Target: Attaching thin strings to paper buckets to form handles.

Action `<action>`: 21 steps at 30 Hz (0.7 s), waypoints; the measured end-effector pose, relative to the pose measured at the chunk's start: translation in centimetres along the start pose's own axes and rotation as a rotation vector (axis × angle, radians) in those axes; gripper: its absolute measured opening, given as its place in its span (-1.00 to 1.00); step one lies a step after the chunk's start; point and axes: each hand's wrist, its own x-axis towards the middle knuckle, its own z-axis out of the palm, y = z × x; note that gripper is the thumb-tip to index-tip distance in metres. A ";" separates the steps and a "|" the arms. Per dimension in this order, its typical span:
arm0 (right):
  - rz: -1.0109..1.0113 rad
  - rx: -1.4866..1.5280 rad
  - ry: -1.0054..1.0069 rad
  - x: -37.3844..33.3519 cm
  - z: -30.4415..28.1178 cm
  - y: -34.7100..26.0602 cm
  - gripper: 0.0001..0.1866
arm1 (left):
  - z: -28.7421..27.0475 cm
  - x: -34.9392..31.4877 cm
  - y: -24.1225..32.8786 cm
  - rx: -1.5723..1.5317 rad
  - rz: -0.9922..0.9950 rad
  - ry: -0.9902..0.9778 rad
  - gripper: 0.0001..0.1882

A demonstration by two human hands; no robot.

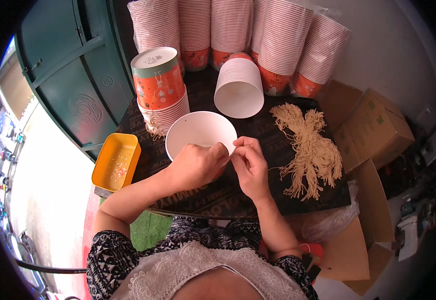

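A white-lined paper bucket (200, 125) lies tilted before me, its wide mouth facing up toward me. My left hand (198, 165) reaches over its near rim, fingers curled together at the inner wall; whatever they grip is hidden. At the right side of the same rim, my right hand (250, 167) pinches the edge between thumb and fingers. A thin strand shows just right of that hand. Farther right rests a bundle of beige cords (310, 150). Behind the bucket on the left stands an upside-down stack of orange buckets (159, 90), with cord hanging at its side.
A yellow tray (116, 162) with small pale and red bits sits at the table's left edge. Another nested bucket stack (239, 87) lies on its side. Tall plastic-wrapped bucket stacks (283, 40) line the back. Cardboard boxes (378, 125) stand right; a green metal door (78, 75) is left.
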 end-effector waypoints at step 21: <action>0.016 -0.131 0.207 -3.5 0.6 2.2 -0.77 | -0.9 1.0 -0.9 -0.199 -0.359 -0.068 -0.89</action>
